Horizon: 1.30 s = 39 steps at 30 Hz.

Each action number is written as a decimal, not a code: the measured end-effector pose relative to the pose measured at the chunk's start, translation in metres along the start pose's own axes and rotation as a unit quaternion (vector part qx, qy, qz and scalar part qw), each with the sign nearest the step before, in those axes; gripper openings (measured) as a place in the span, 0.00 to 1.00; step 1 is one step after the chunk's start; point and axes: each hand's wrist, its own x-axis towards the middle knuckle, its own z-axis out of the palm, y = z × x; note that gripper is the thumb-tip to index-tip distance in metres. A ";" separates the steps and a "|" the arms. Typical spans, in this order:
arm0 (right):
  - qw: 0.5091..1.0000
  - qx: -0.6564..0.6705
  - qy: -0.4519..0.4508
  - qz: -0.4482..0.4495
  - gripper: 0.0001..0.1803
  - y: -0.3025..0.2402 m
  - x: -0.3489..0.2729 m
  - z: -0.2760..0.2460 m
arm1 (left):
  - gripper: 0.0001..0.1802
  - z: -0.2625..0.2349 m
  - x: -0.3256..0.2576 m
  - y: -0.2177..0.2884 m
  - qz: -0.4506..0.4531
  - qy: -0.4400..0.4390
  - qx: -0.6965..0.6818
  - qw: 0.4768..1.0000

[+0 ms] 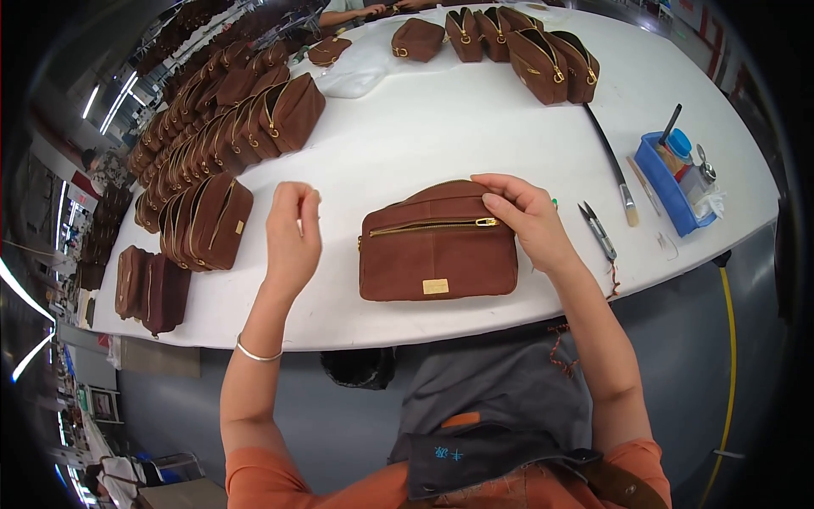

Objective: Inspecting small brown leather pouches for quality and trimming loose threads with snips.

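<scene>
A brown suede pouch (437,254) with a gold zipper and a small gold plate lies flat on the white table (441,127) in front of me. My right hand (526,216) rests on its top right corner, fingertips at the zipper pull. My left hand (292,233) is raised left of the pouch, apart from it, with fingers pinched together; whether something thin is between them is too small to tell.
Rows of matching brown pouches (212,136) stand along the left edge, and more pouches (517,42) at the far side. Thread snips (598,231), a long dark stick (612,165) and a blue tray of small tools (674,178) lie to the right. Another person's arm shows at the far edge.
</scene>
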 end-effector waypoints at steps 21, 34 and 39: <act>0.753 -0.618 0.226 -0.022 0.15 0.014 -0.067 -0.114 | 0.20 0.035 -0.039 0.011 -0.261 -0.182 -0.352 0.880; 0.954 -0.259 0.142 -0.048 0.16 -0.066 -0.066 -0.004 | 0.08 0.032 -0.076 0.077 -0.109 0.048 -0.229 0.966; 0.951 -0.278 -0.043 -0.128 0.18 -0.076 -0.073 0.062 | 0.06 0.033 -0.080 0.101 -0.098 0.088 -0.191 0.973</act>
